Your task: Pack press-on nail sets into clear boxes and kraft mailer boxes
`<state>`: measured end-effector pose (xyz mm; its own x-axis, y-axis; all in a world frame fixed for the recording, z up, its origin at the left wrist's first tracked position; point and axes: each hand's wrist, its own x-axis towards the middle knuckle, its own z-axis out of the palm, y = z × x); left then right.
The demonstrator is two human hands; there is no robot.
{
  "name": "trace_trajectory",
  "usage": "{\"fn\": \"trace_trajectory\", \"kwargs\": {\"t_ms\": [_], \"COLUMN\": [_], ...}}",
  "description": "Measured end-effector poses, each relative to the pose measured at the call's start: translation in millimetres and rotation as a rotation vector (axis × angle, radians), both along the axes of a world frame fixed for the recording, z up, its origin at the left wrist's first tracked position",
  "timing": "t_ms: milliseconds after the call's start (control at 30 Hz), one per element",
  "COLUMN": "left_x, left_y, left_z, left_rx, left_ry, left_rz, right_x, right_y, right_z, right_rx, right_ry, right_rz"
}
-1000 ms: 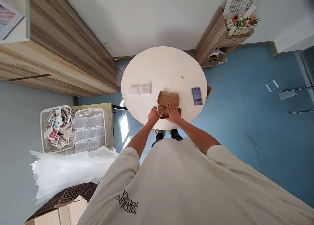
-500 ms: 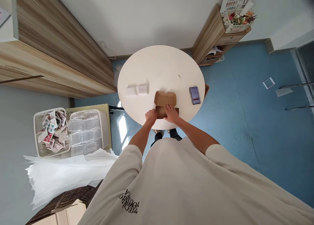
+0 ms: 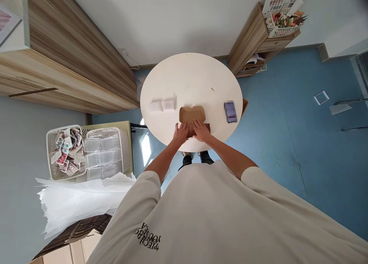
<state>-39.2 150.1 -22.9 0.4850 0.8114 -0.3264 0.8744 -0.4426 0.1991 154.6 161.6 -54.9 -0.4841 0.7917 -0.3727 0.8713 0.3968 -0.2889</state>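
A small brown cardboard box [image 3: 192, 113] stands near the front edge of the round white table [image 3: 192, 74], its lid flap raised and leaning away from me. My left hand [image 3: 181, 134] lies over the left part of the box's lower half, fingers stretched forward. On the right part, my right hand [image 3: 201, 131] rests with its fingers extended flat toward the lid fold. Both palms face down, and the fingertips are close to each other. The hands cover much of the box's inside, so its contents cannot be made out.
Two small white packets [image 3: 168, 104] lie left on the table; a phone-like pixelated item [image 3: 230, 112] lies right. To the left are a basket of packaged pieces [image 3: 66, 152], a basket of clear plastic boxes [image 3: 105, 152] and white sheets [image 3: 86, 195]. Wooden cabinets [image 3: 86, 56] flank the table.
My left hand has shifted from the box's left side onto its lower half, fingers now stretched out. The left side flap seen earlier no longer stands out. My right hand stays on the box.
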Motion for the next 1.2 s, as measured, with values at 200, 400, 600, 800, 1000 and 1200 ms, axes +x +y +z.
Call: {"fn": "trace_trajectory", "kwargs": {"t_ms": [200, 400, 600, 800, 1000, 1200], "left_x": [1, 2, 3, 4, 4, 4], "left_y": [3, 6, 6, 7, 7, 7], "left_z": [-1.4, -6.4, -5.5, -4.8, -4.3, -2.4], "left_rx": [-0.011, -0.011, -0.037, -0.051, -0.043, -0.061], "left_ry": [0.012, 0.035, 0.044, 0.042, 0.053, 0.015], "left_rz": [0.088, 0.107, 0.114, 0.122, 0.11, 0.125], "right_x": [21, 69, 71, 51, 47, 30], "right_y": [-14, -31, -14, -7, -12, -16], "right_z": [9.0, 5.6, 1.6, 5.6, 13.0, 17.0], "right_rx": [0.121, 0.084, -0.12, -0.094, -0.016, -0.04], "right_ry": [0.143, 0.182, 0.203, 0.086, 0.095, 0.26], "right_rz": [-0.116, -0.618, -0.581, -0.481, -0.411, -0.481]}}
